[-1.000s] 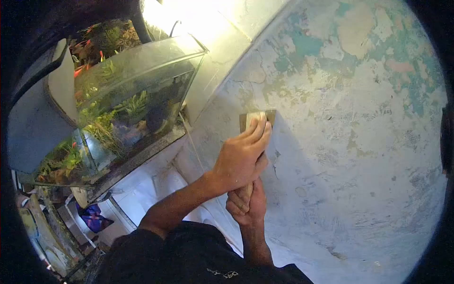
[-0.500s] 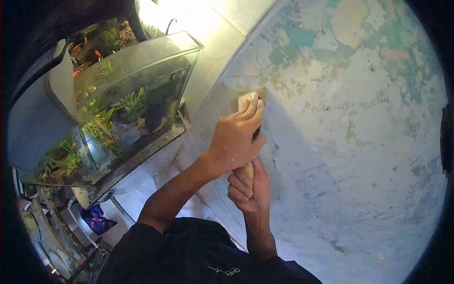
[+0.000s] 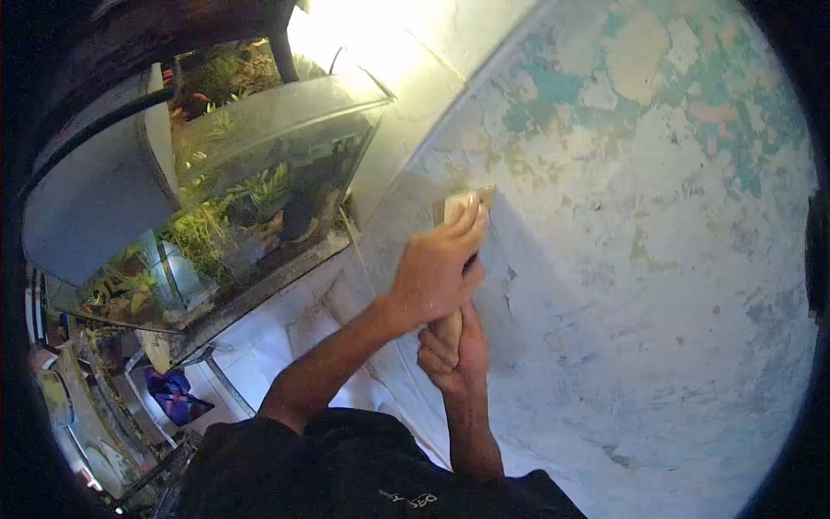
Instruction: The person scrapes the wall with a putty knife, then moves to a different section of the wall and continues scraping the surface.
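Observation:
A scraper-like tool point(image 3: 449, 329) with a pale handle is pressed against the patchy wall point(image 3: 605, 285). Around the lower part of its handle, my right hand point(image 3: 458, 350) is closed. My left hand point(image 3: 437, 272) lies higher up, with its fingers wrapped over the upper part of the tool near the blade. The blade's edge shows just beyond the left fingertips; the rest of it is hidden under that hand. Flaking paint and small cracks mark the wall close to the tool.
A glass aquarium point(image 3: 285, 173) with plants and orange fish stands at the left. Below it, a purple and dark cloth-like item point(image 3: 177, 396) lies near a metal frame. Bright light falls on the adjoining wall point(image 3: 415, 95) at the top.
The view has shifted, so the aquarium sits further right and lower. Both hands keep their grip on the tool; the left hand and the blade appear slightly lower in the view.

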### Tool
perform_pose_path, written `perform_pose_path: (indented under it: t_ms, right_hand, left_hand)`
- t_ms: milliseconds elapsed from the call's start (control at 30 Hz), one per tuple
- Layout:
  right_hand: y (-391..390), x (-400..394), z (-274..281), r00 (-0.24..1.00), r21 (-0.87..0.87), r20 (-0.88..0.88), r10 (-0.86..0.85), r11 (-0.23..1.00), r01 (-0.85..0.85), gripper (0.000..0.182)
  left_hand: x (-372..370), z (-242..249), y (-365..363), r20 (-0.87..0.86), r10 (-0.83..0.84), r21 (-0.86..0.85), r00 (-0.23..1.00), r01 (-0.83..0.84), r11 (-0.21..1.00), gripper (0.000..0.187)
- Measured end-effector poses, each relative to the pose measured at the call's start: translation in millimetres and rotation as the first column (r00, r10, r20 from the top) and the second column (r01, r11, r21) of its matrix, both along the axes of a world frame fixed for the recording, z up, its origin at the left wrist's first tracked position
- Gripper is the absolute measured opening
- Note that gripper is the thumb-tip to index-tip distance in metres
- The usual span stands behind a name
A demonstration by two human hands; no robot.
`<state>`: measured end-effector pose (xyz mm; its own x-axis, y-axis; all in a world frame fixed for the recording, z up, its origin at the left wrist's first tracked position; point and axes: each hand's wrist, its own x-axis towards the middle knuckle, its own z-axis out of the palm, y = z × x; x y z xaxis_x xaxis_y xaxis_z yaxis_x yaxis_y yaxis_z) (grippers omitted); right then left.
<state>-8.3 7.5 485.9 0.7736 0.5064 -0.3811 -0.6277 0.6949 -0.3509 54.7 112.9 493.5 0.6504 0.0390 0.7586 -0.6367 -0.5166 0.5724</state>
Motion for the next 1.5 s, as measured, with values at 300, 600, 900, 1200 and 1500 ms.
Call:
perform_pose_path:
  t_ms: [300, 600, 900, 1200, 1500]
  right_hand:
    - [5.6, 23.9, -1.6, 0.995, 0.095, 0.099, 0.029, 0.995, -0.039, 0.042]
    - [9.9, 29.8, 5.6, 0.995, 0.038, 0.088, 0.039, 0.998, -0.043, 0.038]
    - [8.3, 29.9, 6.0, 0.992, 0.051, 0.127, 0.011, 0.999, -0.017, 0.044]
    - [-0.8, 12.0, -6.8, 0.999, -0.015, 0.049, 0.004, 1.000, -0.004, 0.044]
    - [10.9, 16.3, 11.5, 0.947, -0.217, 0.299, 0.119, 0.975, -0.054, 0.036]
  left_hand:
    - [14.9, 9.4, 5.6, 0.019, 0.072, -0.041, 0.997, -0.072, 0.997, 0.050]
    - [22.2, 18.8, 10.5, 0.047, 0.063, -0.036, 0.997, -0.062, 0.997, 0.046]
    - [21.4, 21.4, 9.5, -0.042, 0.034, -0.016, 0.999, -0.034, 0.999, 0.052]
    - [11.3, 0.8, 1.4, 0.019, 0.019, -0.005, 1.000, -0.019, 1.000, 0.052]
    - [-7.6, 40.2, 11.1, -0.015, 0.018, 0.026, 1.000, -0.017, 1.000, 0.052]
